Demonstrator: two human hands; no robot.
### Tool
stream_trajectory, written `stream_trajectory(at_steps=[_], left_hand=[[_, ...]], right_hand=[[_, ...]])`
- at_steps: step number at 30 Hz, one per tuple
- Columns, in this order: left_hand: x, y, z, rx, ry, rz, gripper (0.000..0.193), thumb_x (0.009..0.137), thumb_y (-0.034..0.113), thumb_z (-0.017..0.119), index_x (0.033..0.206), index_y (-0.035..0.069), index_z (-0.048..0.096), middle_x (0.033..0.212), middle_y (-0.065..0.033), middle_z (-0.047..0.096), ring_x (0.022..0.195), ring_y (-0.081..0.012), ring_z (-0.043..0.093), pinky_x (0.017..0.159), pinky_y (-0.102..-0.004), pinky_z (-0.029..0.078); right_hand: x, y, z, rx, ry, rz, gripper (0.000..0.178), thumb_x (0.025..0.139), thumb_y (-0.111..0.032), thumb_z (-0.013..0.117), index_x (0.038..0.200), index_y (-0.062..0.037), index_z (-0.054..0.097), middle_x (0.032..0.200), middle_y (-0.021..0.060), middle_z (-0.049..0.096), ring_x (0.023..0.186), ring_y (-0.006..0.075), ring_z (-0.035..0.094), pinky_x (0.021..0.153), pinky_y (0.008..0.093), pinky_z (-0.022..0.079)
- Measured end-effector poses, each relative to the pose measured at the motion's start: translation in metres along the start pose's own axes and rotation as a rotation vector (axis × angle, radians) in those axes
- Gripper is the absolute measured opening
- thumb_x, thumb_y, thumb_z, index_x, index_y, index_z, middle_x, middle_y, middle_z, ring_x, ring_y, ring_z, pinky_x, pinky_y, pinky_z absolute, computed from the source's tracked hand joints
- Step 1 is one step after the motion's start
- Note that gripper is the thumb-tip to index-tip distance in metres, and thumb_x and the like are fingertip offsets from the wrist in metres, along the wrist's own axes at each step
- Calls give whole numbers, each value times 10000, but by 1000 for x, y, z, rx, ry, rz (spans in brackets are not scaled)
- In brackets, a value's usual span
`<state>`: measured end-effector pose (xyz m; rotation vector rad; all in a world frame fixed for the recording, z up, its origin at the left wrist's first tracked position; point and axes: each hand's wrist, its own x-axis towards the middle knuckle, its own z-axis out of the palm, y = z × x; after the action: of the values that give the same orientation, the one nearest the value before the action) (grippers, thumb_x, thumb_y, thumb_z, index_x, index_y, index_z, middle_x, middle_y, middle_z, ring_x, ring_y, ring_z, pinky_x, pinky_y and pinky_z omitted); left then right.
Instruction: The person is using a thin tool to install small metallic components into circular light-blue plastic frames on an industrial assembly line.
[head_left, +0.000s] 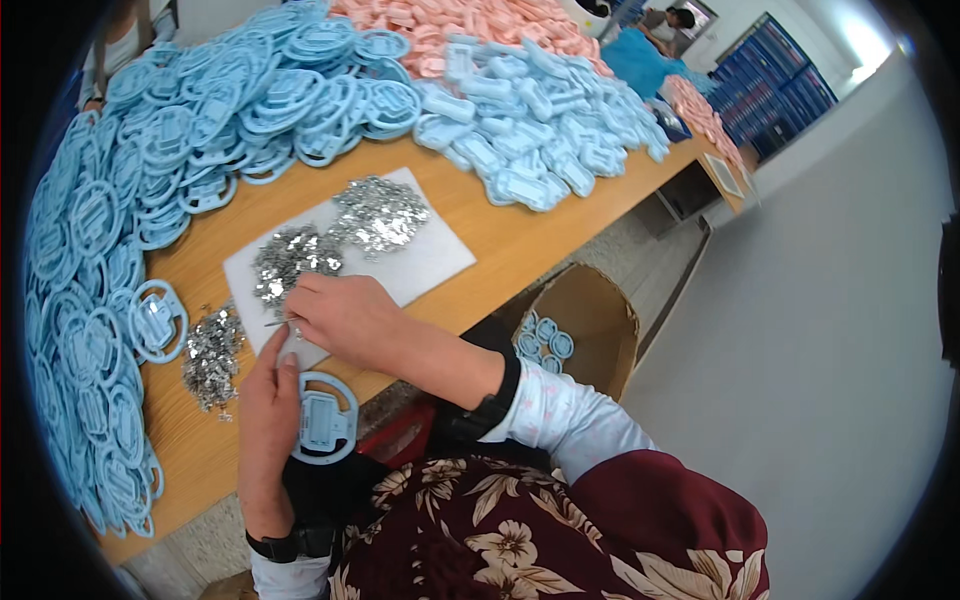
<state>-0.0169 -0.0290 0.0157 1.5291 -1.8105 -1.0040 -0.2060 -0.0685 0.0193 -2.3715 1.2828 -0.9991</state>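
Observation:
Over the front of the white sheet, my right hand pinches a thin metal rod-like tool, whose exact kind is too small to tell. My left hand is just below, thumb and forefinger close together near the tool's tip; whatever lies between them is too small to make out. Beside the left hand, at the table's near edge, is a round light-blue plastic part with a ring-shaped rim. A dark heap of small metal pieces lies by my right fingertips, with a shinier heap behind it.
Another metal heap sits directly on the wooden table. Piled blue ring parts cover the left side; blue oblong parts and pink parts lie behind. A cardboard box on the right holds several blue parts. People are farther back.

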Motion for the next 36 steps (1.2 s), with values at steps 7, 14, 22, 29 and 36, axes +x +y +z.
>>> stream_trajectory(at_steps=[7,14,22,29,36], left_hand=[[6,-40,6,-410,78,4,248,1086,244,471,1100,40,611,892,-9,592,764,-93,544,691,-238,445],[3,-19,-4,-781,23,-281,295,1070,323,517,1101,45,609,820,-3,617,668,-74,577,592,-225,469],[8,-17,-5,-911,-22,-379,314,1065,316,471,1127,54,633,879,-22,643,750,-99,616,644,-259,504],[1,-10,-14,-917,-168,-273,266,1045,265,555,1110,28,657,903,12,660,747,-50,607,646,-223,507],[1,-9,-3,-952,-88,-266,286,1050,283,551,1071,15,648,872,9,656,749,-40,594,652,-221,501]], right_hand=[[8,10,3,407,-34,39,146,818,-134,684,920,-29,676,831,112,642,684,268,631,616,367,493],[9,-1,-9,651,-143,35,148,790,-119,701,900,-20,701,817,101,635,660,199,610,602,322,485],[18,12,-2,542,-163,-79,182,783,-157,719,900,-22,686,813,123,626,704,247,617,638,352,497],[16,-7,-20,505,-298,53,191,833,-119,721,1002,-35,691,860,68,633,757,166,603,689,304,504],[4,-15,-13,548,-248,390,230,910,-167,702,1036,24,674,874,54,679,780,125,605,706,290,503]])
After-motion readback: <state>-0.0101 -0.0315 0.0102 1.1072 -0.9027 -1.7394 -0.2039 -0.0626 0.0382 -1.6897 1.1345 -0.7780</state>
